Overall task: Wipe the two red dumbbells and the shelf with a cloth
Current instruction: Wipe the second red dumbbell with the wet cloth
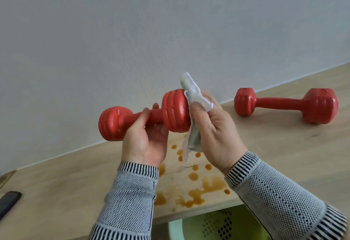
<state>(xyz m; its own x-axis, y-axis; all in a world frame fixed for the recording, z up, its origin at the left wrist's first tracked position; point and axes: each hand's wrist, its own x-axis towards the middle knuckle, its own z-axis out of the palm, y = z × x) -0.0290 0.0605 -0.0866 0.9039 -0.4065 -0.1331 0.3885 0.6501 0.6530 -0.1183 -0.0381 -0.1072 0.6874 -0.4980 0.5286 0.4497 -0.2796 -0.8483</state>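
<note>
While one dumbbell is held up off the wood, the scene reads as follows.

Held dumbbell: the held dumbbell (pixel 144 118) is in the air above the shelf (pixel 284 154), its long axis running left to right and rising slightly toward the right.
Left hand: the left hand (pixel 145 139) is curled round the bar from below, palm toward the camera, carrying the weight.
Right hand: the right hand (pixel 214 131) pinches the cloth (pixel 193 107) and presses it against the outer face of the right-hand head.
Cloth: pale and bunched, one tail sticks up past the head and another hangs below it.
Second dumbbell: the second dumbbell (pixel 286 105) lies on the shelf well to the right, close to the wall (pixel 132 31), its axis also roughly left to right; the right hand is the nearer one.
Spill: brown spill drops (pixel 197 188) sit on the shelf under and between the wrists, reaching the front edge.
Containers: a green perforated basket (pixel 223 224) shows below the shelf edge; its contents cannot be made out.
Dark object: a dark object (pixel 8 201) lies at the far left.
Stage, as a judgement: first dumbbell in hand; second dumbbell and shelf appear not yet wiped.
</note>
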